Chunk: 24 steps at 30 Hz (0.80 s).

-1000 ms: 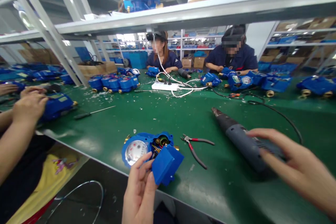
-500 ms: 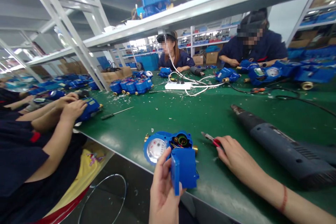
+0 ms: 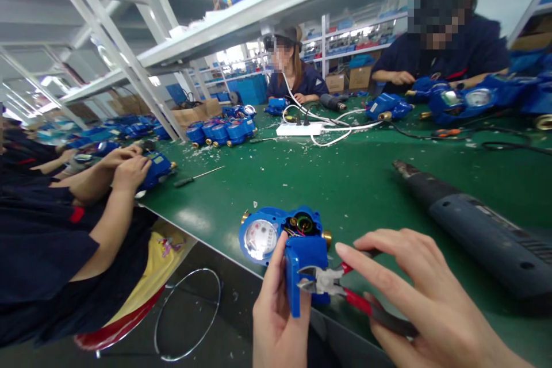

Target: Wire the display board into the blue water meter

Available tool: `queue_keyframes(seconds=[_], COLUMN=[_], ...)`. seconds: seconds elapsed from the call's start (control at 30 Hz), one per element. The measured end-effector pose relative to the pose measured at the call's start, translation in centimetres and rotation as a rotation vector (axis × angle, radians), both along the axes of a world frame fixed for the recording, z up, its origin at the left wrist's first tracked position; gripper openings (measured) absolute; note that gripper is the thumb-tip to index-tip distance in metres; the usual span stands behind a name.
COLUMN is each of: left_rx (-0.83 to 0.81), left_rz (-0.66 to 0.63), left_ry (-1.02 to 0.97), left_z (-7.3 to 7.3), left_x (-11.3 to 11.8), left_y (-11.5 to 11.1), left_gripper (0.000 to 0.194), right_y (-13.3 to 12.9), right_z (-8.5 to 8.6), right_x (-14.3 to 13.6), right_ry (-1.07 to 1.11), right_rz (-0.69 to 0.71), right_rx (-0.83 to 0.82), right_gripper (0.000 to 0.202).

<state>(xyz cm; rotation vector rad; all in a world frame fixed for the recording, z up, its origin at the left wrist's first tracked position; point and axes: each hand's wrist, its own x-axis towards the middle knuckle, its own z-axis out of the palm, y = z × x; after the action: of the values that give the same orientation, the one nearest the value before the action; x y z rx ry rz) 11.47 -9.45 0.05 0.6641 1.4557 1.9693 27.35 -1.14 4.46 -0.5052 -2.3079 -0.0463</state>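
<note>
A blue water meter (image 3: 260,238) with a round clear dial lies at the table's near edge, its wiring compartment uncovered. My left hand (image 3: 280,310) grips the blue cover (image 3: 294,282), which stands tilted in front of that compartment. My right hand (image 3: 414,287) holds red-handled cutting pliers (image 3: 328,282), fingers around the handles. The pliers' jaws are parted and lie over the cover, close to my left fingers. Brass fittings show at both ends of the meter.
A grey heat gun (image 3: 474,230) lies at right on the green table (image 3: 345,178). Behind are a white power strip (image 3: 299,129), cables and several blue meters (image 3: 222,131). A screwdriver (image 3: 198,177) lies at left. Co-workers sit left and across.
My right hand has lifted the pliers off the table and brought them left to the cover, their jaws now open. My left hand still grips the cover. The view has shifted slightly.
</note>
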Motion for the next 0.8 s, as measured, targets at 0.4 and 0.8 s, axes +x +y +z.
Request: queue_keyframes(seconds=[0.4,0.8], left_rx=[-0.043,-0.019], left_rz=[0.013,-0.082], left_ry=[0.192,0.265], left_z=[0.3,-0.3], left_x=[0.2,-0.2], left_y=[-0.4,-0.7], left_gripper=[0.043,0.047], right_y=[0.1,0.7], right_z=[0.6,1.4], right_x=[0.3,0.3], right_ry=[-0.058,-0.118], right_rz=[-0.005,-0.037], right_rx=[-0.016,0.144], right_gripper=[0.059,0.037])
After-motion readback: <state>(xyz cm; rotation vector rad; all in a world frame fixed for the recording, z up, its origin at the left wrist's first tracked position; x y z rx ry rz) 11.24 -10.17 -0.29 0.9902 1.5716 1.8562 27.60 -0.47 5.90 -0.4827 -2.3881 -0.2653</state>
